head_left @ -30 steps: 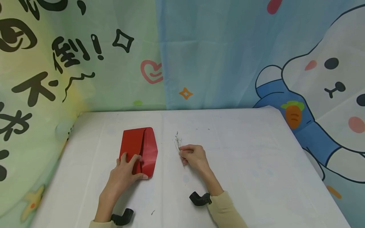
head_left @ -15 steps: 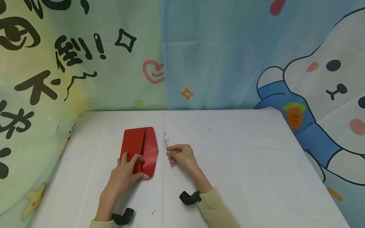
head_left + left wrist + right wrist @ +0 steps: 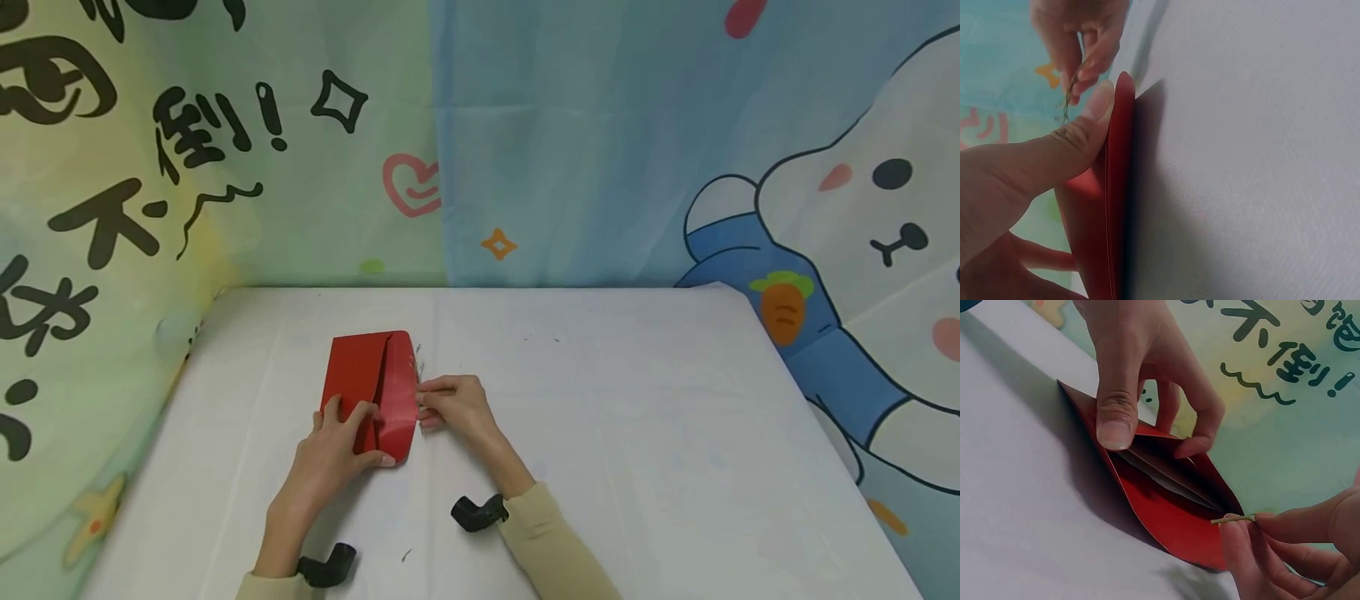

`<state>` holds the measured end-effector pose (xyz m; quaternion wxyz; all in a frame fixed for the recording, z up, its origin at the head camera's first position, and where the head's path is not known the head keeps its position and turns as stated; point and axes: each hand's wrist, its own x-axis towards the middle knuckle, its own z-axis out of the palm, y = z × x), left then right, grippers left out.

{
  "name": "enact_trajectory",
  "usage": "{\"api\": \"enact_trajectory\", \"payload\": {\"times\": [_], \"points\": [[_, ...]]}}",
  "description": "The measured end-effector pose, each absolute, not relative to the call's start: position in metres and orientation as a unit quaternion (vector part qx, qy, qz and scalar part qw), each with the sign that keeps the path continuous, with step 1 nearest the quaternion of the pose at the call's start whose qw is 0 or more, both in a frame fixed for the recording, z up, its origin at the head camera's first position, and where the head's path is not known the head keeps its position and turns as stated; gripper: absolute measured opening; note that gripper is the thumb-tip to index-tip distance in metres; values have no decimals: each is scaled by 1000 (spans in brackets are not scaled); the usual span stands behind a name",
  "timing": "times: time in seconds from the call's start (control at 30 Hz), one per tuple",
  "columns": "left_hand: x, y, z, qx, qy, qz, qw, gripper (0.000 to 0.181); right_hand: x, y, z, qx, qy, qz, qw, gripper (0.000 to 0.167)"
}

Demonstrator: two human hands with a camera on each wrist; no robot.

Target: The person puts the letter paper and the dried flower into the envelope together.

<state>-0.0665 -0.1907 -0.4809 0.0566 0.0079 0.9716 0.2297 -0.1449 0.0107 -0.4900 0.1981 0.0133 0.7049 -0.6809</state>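
A red paper envelope [image 3: 355, 367] stands at the left of the white table, its flap folded out to the right. My left hand [image 3: 327, 450] grips its near end, thumb on the flap side and fingers over the front edge. In the right wrist view the envelope's mouth gapes, and a pale folded paper [image 3: 1169, 482] shows inside. Beside the flap's right edge, my right hand [image 3: 456, 407] pinches a thin dried sprig [image 3: 419, 363] between thumb and fingers. Its stem end [image 3: 1232, 519] pokes out past the fingertips; the sprig's middle is hidden by them.
The white-covered table [image 3: 637, 433] has small dark bits [image 3: 407, 555] near the front and specks farther back. A black curved mount [image 3: 327, 567] sits on the left wrist, another mount [image 3: 478, 512] on the right. A printed cloth backdrop [image 3: 570, 167] rises behind.
My right hand has moved left with the dried sprig, from well apart to the edge of the envelope's flap. The left hand keeps its grip on the envelope. The head view has shifted slightly.
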Motion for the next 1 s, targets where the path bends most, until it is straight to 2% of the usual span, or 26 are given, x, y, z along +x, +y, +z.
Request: {"api": "enact_trajectory", "payload": {"times": [0.33, 1.0], "points": [[-68, -190, -481, -5, 972, 225, 67, 69, -150, -15, -496, 16, 708, -674, 209, 19], [-67, -191, -482, 2, 972, 228, 60, 69, -150, -47, -496, 13, 730, -655, 195, 13]]}}
